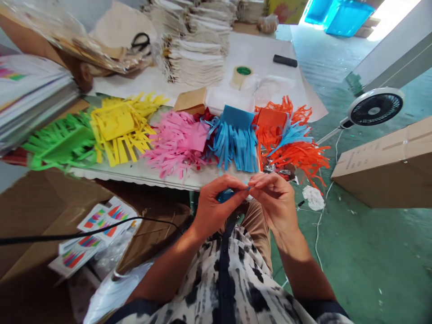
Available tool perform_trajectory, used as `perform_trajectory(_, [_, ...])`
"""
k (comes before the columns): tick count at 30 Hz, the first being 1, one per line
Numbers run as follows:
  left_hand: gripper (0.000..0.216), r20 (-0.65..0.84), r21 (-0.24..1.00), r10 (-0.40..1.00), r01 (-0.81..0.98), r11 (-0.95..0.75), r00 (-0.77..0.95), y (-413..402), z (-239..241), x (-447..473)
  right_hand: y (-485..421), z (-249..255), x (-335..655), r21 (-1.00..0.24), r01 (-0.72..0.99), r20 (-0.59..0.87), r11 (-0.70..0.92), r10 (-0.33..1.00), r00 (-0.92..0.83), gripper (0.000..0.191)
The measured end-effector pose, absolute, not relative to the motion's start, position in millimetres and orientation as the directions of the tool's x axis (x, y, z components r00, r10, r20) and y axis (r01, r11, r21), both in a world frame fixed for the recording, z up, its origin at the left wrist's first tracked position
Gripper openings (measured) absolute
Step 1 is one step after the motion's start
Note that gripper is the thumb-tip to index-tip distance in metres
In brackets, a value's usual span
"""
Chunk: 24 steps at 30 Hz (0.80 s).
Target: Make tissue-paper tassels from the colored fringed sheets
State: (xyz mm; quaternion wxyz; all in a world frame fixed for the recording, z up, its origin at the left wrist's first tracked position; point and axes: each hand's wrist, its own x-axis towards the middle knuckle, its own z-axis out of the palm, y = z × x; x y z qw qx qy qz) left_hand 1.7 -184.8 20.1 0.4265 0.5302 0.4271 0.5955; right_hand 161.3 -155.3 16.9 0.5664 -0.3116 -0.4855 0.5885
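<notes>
- A small blue piece (225, 195) is pinched between the fingertips of both hands, part of it being seen within the curl of the left hand (214, 202).
- The left hand is closed at thumb and forefinger, the other fingers being bent; the right hand (276, 198) is likewise pinched, its fingertips nearly met by those of the left.
- Just beyond the hands, a blue fringed bundle (236, 139) is laid at the front edge of the table (162, 180); an orange bundle (272, 123) is placed to its right, and pink (182, 139), yellow (118, 123) and green (64, 139) ones are ranged leftward.
- Open floor (364, 256) is left to the right of the hands, crossed by a white cord (317, 238).
- Left of the hands, cards (97, 231) are printed with coloured fringes.
- Lettering is carried by the carton (381, 180) at far right, too small to be read.
</notes>
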Motion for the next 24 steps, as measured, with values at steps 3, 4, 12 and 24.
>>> perform_trajectory(3, [0.004, 0.262, 0.96, 0.96, -0.071, -0.269, -0.096, -184, 21, 3, -156, 16, 162, -0.931, -0.33, 0.212, 0.155, 0.967, -0.144, 0.015])
perform_trajectory(4, [0.004, 0.258, 0.961, 0.961, -0.075, -0.266, -0.102, -184, 21, 3, -157, 16, 162, -0.934, -0.313, 0.225, 0.174, 0.965, -0.132, 0.015])
perform_trajectory(12, [0.008, 0.244, 0.969, 0.968, -0.019, -0.246, -0.063, -184, 24, 1, -158, 19, 163, -0.948, -0.215, 0.254, 0.235, 0.965, -0.065, 0.012])
perform_trajectory(24, [0.016, 0.107, 0.994, 0.993, -0.03, -0.108, -0.045, -183, 29, 7, -165, 15, 161, -0.936, -0.223, 0.277, 0.274, 0.961, 0.018, 0.018])
